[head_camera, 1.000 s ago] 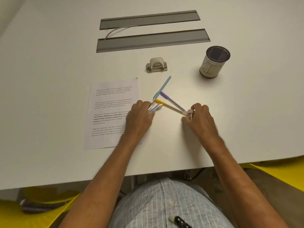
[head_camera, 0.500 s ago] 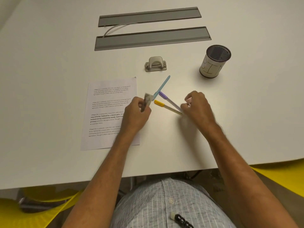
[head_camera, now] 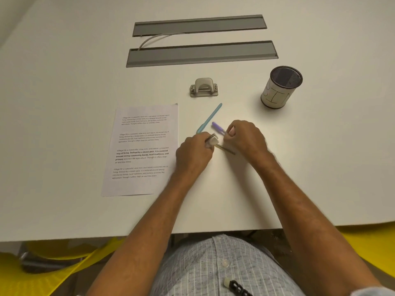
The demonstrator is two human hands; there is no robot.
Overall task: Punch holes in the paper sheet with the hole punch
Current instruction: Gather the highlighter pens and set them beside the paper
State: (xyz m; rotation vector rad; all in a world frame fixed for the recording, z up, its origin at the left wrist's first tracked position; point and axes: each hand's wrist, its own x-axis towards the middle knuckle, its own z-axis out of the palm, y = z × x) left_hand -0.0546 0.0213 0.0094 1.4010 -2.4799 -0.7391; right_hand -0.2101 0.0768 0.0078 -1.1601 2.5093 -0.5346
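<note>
My left hand (head_camera: 193, 154) grips clear pens (head_camera: 211, 142); right hand (head_camera: 245, 138) pinches purple pen (head_camera: 218, 127). Hole punch (head_camera: 204, 87) and paper sheet (head_camera: 143, 149) lie untouched mid-desk (head_camera: 64, 103).

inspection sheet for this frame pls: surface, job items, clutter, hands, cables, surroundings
Surface: white table, two grey cable trays set in its far part.
Job's things: paper sheet flat at left; hole punch beyond it, untouched.
Clutter: blue pen, purple pen, a third pen between the hands; mesh pen cup at right.
Hands: left hand grips a small pale item, unclear what; right hand grips the purple pen.
Cables: one pale cable between the trays.
Surroundings: yellow chair parts below the table edge.
</note>
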